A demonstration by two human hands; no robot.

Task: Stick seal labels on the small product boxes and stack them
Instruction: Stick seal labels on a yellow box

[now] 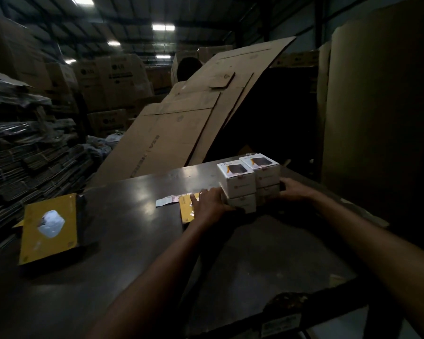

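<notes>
Between the two hands, four small white boxes (249, 182) are sitting two-high on the worktop (132, 216). Left hand (211, 203) and right hand (293, 190) are pressing the bottom pair, fingers curled round. Uneven squeezing is likely toppling the unheld upper boxes; label strip (168, 200) lying just left.

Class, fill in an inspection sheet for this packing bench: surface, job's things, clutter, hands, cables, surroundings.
Surface: dark glossy table, bare in front.
Job's things: four small white boxes in two stacks of two, side by side; label strip and yellow sheet lying left of them.
Clutter: yellow card with a hole at the left edge.
Hands: left hand against the stacks' left side, right hand against their right; grip too dark to judge.
Cables: nothing seen.
Surroundings: flattened cardboard leaning behind the table; stacked cartons behind.
</notes>
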